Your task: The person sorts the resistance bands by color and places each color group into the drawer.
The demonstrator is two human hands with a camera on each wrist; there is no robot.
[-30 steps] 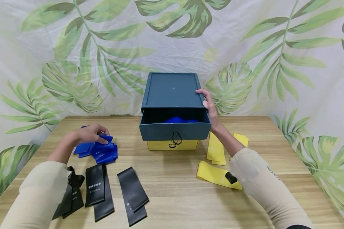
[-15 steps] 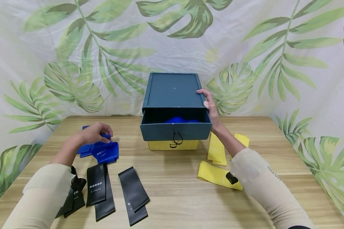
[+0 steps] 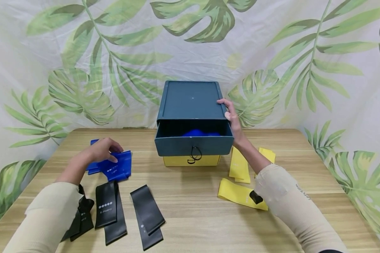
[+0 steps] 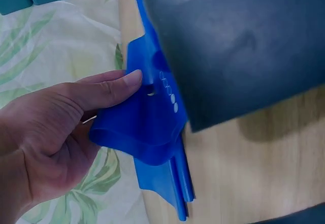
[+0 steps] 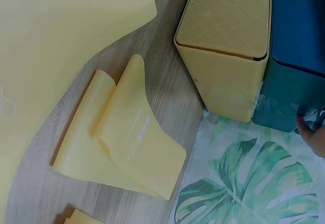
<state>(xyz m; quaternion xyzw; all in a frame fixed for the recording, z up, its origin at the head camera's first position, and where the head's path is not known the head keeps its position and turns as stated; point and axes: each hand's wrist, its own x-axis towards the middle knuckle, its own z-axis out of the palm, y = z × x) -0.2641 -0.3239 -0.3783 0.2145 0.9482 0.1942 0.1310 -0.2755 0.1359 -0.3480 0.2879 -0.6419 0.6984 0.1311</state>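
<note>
My left hand [image 3: 101,151] is over the left side of the table at a blue resistance band [image 3: 121,166] marked "Light". In the left wrist view its thumb lies on the band [image 4: 137,112] and its other fingers go beneath, pinching it. More blue bands [image 4: 157,181] lie partly under this one. At the right side of a dark teal drawer box [image 3: 191,100], my right hand [image 3: 232,117] rests with fingertips on the top edge and thumb near the front corner. Its drawer [image 3: 177,146] is pulled out and contains something blue [image 3: 196,133].
Below the teal box is a yellow one [image 3: 174,161] with a dark loop handle. Black X-Heavy bands [image 3: 106,205] lie at front left, another black band [image 3: 147,211] nearer the middle. Yellow bands [image 3: 239,165] lie at right, partly hidden by the right forearm.
My left hand first lifts off the blue pile slightly, then comes down on the top band and pinches it. That band's far edge now spreads out flatter. The right hand stays put.
</note>
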